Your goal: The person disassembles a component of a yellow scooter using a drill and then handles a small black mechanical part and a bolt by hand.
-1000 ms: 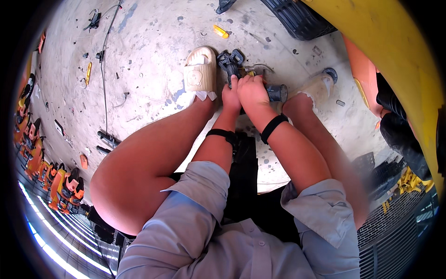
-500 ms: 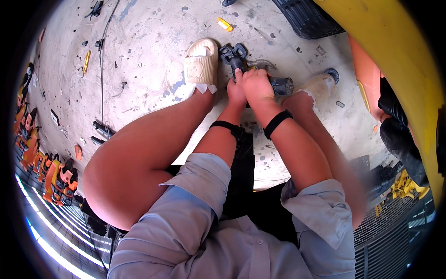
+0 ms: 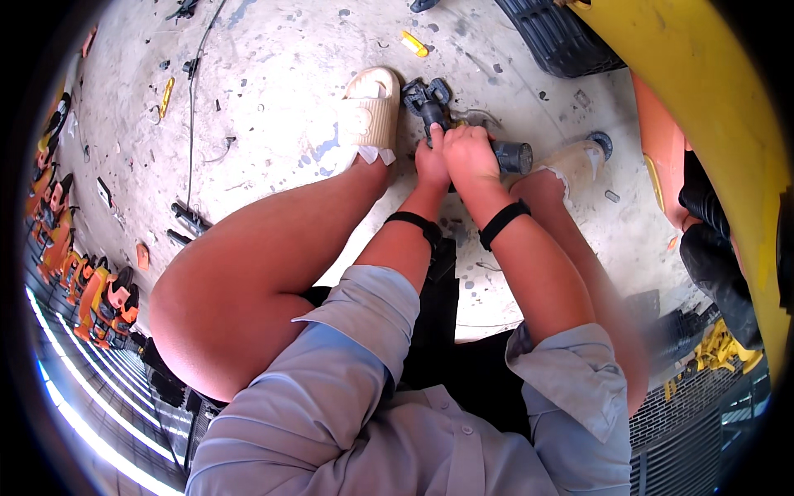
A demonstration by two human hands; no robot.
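Observation:
Between my feet, just above the floor or resting on it, is a dark grey mechanical part (image 3: pixel 428 99) with a knobby, forked end pointing away from me. My left hand (image 3: pixel 432 164) is closed at its near side, thumb pressed along it. Tight beside it, my right hand (image 3: pixel 470 155) wraps round the middle, fingers curled. A black cylinder (image 3: pixel 514 157) sticks out to the right of my right hand, seemingly belonging to the same part. The palms hide most of the middle, so its exact kind cannot be told.
Sandals are on both feet, the left sandal (image 3: pixel 372 112) close by the part. Yellow cutter-like tools (image 3: pixel 414 45) and a black cable (image 3: pixel 192 107) lie on the stained floor. A large yellow frame (image 3: pixel 728 124) curves along the right. Orange machines (image 3: pixel 103 306) line the left.
The whole view has shifted slightly, so things appear a little further right. Both hands keep their hold on the part, with only slight finger movement.

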